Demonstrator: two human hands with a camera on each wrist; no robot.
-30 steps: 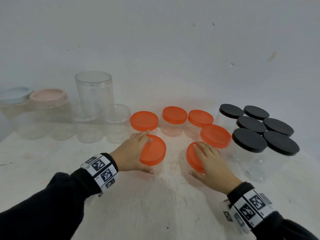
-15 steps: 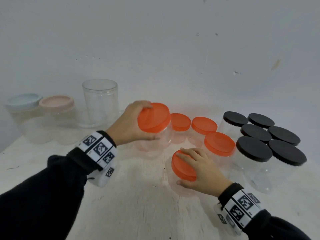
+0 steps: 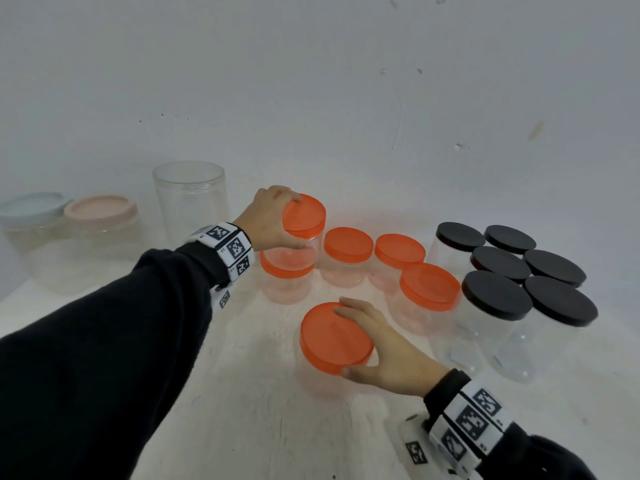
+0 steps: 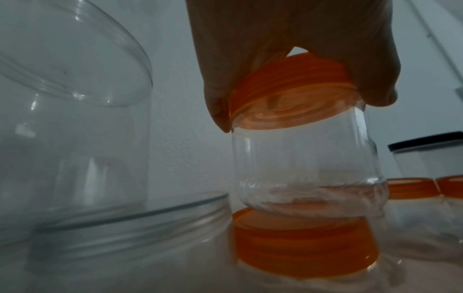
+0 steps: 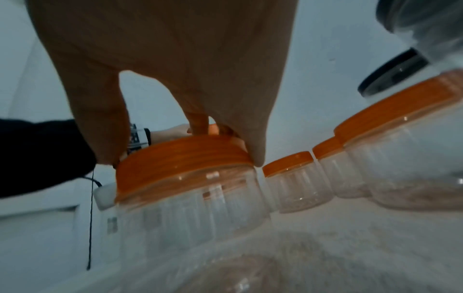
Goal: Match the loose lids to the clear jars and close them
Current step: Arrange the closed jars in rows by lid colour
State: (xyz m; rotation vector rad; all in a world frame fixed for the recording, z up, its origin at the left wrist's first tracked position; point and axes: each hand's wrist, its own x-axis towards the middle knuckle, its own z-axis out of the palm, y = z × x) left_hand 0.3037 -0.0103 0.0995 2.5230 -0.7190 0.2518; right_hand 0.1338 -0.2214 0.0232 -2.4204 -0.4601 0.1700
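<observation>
My left hand grips the orange lid of a small clear jar and holds it upright at the back. Its base sits right over the orange lid of a second jar; in the left wrist view the two seem to touch. Nearer to me, my right hand holds the orange lid of another clear jar that stands on the white table. Thumb and fingers curl round that lid's rim.
Three more orange-lidded jars stand just right of my hands, and beyond them several black-lidded jars. At the back left are a tall open clear jar, a pink-lidded jar and a blue-lidded jar. A white wall is close behind.
My left hand lifted its orange-lidded jar off the table and carried it back onto another orange-lidded jar. My right hand kept hold of its lid, drawing that jar slightly nearer.
</observation>
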